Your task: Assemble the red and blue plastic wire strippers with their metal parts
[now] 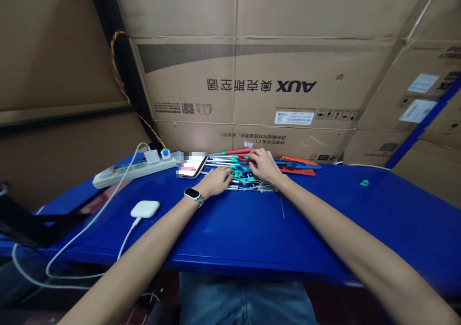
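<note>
A pile of thin metal tools with teal handles (240,172) lies at the far middle of the blue table (252,229). My left hand (217,180), with a watch on its wrist, rests flat on the pile's left side. My right hand (264,165) lies on the pile's right side, fingers spread over the handles. Whether either hand grips a tool I cannot tell. Red and blue handled tools (300,165) lie just right of my right hand. A single thin metal rod (282,207) lies loose nearer me.
A phone (192,166) lies left of the pile. A white power strip (135,170) with plugs sits at the far left, and a white earbud case (145,209) on a cable lies nearer. A small teal piece (364,183) lies right. Cardboard boxes (252,75) wall the back.
</note>
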Demonstrator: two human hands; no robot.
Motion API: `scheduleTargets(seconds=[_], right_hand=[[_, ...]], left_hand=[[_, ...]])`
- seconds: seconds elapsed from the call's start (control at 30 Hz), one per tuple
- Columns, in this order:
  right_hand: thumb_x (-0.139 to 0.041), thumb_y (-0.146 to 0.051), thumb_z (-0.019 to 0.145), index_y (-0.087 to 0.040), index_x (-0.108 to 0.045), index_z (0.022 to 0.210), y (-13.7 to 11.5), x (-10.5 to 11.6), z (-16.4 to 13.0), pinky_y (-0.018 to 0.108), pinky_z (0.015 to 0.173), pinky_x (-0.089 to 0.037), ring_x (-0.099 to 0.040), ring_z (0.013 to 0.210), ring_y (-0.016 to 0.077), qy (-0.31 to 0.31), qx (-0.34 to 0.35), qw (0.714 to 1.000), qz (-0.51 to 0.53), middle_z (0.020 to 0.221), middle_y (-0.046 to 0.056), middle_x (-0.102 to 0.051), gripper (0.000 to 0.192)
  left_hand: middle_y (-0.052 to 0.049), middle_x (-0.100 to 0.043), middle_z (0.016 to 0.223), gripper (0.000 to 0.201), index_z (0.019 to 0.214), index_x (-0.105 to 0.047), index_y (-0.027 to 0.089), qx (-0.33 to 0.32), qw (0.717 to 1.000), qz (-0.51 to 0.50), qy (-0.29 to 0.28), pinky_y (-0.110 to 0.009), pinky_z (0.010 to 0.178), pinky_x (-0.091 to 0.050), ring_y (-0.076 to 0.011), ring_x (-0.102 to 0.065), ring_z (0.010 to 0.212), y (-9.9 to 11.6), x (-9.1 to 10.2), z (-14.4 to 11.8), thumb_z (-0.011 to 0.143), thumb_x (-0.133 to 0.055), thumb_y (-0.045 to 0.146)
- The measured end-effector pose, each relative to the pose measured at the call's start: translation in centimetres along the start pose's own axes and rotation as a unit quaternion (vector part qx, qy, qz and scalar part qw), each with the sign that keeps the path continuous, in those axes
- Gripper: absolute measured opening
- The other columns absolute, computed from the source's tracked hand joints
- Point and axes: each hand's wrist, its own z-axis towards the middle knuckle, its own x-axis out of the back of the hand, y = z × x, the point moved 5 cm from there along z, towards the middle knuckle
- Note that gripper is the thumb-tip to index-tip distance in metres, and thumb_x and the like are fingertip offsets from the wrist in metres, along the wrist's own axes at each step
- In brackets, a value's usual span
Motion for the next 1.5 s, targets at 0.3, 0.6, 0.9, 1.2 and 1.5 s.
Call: scheduleTargets(seconds=[0.3, 0.6, 0.9, 1.2, 1.5], right_hand=[[-0.045, -0.014, 0.087, -0.019, -0.065, 0.103, 2.1, 4.5, -5.4, 0.039, 0.087, -0.042, -0.055, 0.104, 0.0256, 0.03, -0.071, 0.995, 0.068, 0.108, 0.01, -0.063, 0.026], [-0.051, -0.021, 0.085, -0.018, -0.062, 0.117, 10.4, 7.5, -11.5, 0.043, 0.089, -0.042, -0.052, 0.113, 0.0311, -0.048, -0.223, 0.972, -0.049, 0.121, 0.014, -0.061, 0.033], [-0.053, -0.025, 0.085, -0.02, -0.055, 0.129, 12.3, 5.8, -11.4, 0.049, 0.094, -0.04, -0.047, 0.122, 0.0329, -0.102, -0.249, 0.962, -0.045, 0.133, 0.015, -0.056, 0.044], [-0.054, -0.023, 0.084, -0.021, -0.051, 0.132, 11.9, 5.7, -12.0, 0.047, 0.095, -0.039, -0.047, 0.123, 0.0304, -0.073, -0.218, 0.973, -0.002, 0.133, 0.014, -0.053, 0.048], [-0.058, -0.026, 0.084, -0.021, -0.056, 0.118, 9.1, 6.8, -11.8, 0.043, 0.093, -0.038, -0.051, 0.115, 0.0283, -0.037, -0.159, 0.987, -0.01, 0.119, 0.011, -0.06, 0.035]], left_hand=[[-0.014, -0.058, 0.127, 0.036, 0.123, -0.057, 0.016, -0.039, 0.997, 0.008, 0.064, -0.046, 0.101, -0.043, -0.0293, -0.055, 0.12, 1.6, 1.4, 0.6, 0.099, -0.034, 0.03], [-0.01, -0.065, 0.112, 0.024, 0.112, -0.062, 0.016, -0.16, 0.985, 0.029, 0.063, -0.034, 0.097, -0.046, -0.0229, -0.06, 0.11, 12.0, -0.1, 8.1, 0.096, -0.044, 0.022], [-0.016, -0.067, 0.11, 0.027, 0.11, -0.063, 0.011, -0.101, 0.991, 0.084, 0.012, -0.037, 0.089, -0.048, -0.0295, -0.062, 0.106, 15.3, -3.3, 13.8, 0.088, -0.059, 0.027], [-0.013, -0.07, 0.106, 0.024, 0.112, -0.063, 0.014, -0.114, 0.988, 0.102, -0.008, -0.033, 0.088, -0.048, -0.0266, -0.064, 0.105, 14.3, -3.2, 12.7, 0.091, -0.055, 0.019], [-0.011, -0.064, 0.114, 0.032, 0.125, -0.056, 0.017, -0.161, 0.984, 0.058, 0.056, -0.038, 0.098, -0.045, -0.0254, -0.057, 0.112, 13.6, -0.4, 9.4, 0.094, -0.051, 0.021]])
